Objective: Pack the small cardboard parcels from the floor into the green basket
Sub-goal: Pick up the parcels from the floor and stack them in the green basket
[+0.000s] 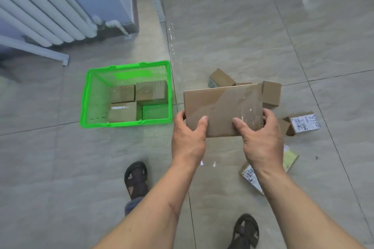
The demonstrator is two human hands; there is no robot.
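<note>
I had the flat box [223, 110] gripped at its near edge by my left hand [189, 135] and right hand [261, 139], lifted above the floor [263, 36]. Its long axis ran left to right. The green basket [87, 95] sat to the left, nearer my left hand, three parcels [123, 93] already inside.

Three parcels [129, 103] crowd the green basket [85, 95], leaving only its near-right corner free
</note>
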